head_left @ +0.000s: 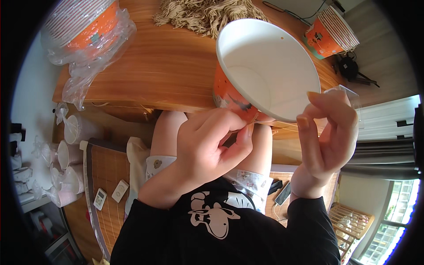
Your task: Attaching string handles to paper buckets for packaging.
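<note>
Above lap | paper bucket (265, 66) tilted, mouth toward camera | left hand (207, 145) grips base

wooden table (168, 66), bright window (397, 212)

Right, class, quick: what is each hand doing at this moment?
Left hand: closed, fingers pinching the lower side of the bucket.
Right hand: fingers curled at the bucket's rim, with a clear plastic piece by the fingertips; grip on it cannot be told.
</note>
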`<state>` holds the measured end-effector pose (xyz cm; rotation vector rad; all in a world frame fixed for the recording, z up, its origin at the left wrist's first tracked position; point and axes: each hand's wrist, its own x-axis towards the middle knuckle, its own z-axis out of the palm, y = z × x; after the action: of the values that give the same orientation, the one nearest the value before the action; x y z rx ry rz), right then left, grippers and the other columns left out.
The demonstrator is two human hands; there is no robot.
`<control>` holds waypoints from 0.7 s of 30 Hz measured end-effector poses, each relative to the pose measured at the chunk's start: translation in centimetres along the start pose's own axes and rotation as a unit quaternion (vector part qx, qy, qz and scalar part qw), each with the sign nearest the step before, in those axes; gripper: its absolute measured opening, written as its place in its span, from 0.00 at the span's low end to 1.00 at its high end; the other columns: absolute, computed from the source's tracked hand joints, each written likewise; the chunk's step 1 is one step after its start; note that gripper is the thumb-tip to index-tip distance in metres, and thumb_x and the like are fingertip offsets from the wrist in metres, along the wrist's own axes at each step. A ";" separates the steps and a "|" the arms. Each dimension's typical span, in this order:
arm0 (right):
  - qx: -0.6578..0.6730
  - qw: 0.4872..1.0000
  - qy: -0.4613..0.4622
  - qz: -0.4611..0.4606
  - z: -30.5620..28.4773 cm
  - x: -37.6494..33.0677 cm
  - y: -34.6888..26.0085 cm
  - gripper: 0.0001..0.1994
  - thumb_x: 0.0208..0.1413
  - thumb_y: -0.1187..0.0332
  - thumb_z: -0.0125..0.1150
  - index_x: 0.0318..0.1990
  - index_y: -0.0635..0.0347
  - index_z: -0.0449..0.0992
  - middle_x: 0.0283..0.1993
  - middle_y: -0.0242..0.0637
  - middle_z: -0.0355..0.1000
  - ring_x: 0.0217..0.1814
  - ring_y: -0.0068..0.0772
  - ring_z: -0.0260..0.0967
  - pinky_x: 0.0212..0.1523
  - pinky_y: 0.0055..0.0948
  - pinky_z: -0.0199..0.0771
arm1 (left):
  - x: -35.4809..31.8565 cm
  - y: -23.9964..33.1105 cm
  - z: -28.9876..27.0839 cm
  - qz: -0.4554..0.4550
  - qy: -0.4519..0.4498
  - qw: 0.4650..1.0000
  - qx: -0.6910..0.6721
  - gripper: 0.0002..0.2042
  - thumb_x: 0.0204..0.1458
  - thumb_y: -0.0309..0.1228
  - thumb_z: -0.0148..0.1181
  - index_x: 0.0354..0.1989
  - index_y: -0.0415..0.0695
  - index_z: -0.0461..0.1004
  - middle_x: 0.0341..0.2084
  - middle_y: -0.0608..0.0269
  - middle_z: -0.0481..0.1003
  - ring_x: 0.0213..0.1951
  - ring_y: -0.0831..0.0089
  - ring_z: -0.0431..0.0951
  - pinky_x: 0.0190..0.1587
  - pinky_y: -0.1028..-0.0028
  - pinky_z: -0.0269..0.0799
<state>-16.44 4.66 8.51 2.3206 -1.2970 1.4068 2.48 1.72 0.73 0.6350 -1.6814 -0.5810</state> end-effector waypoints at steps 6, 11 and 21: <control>-0.028 0.996 -0.079 0.003 0.1 1.5 -0.3 0.14 0.46 0.83 0.63 0.42 0.64 0.77 0.32 0.34 0.71 0.32 0.24 0.65 0.38 0.22 0.63 | 0.3 -0.1 0.6 -0.015 0.008 1.000 -0.014 0.07 0.46 0.19 0.67 0.27 0.40 0.72 0.19 0.64 0.72 0.18 0.71 0.72 0.21 0.74 0.66; -0.038 0.992 -0.120 0.010 -0.6 2.9 -0.4 0.12 0.45 0.84 0.63 0.39 0.63 0.79 0.33 0.36 0.74 0.32 0.27 0.69 0.37 0.25 0.67 | 0.7 0.2 0.6 -0.020 -0.002 1.000 -0.022 0.07 0.46 0.19 0.67 0.27 0.40 0.72 0.19 0.63 0.73 0.18 0.72 0.72 0.21 0.75 0.66; 0.151 0.938 -0.308 0.058 -0.5 5.1 2.0 0.17 0.43 0.89 0.63 0.42 0.65 0.81 0.37 0.39 0.77 0.40 0.32 0.78 0.43 0.28 0.76 | 0.7 0.0 0.6 -0.017 0.013 1.000 -0.003 0.09 0.47 0.19 0.67 0.28 0.41 0.71 0.18 0.62 0.72 0.18 0.72 0.71 0.20 0.74 0.64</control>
<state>-17.22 0.64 12.19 3.1086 -1.4552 0.9851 1.80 1.25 1.06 0.6664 -1.6465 -0.5992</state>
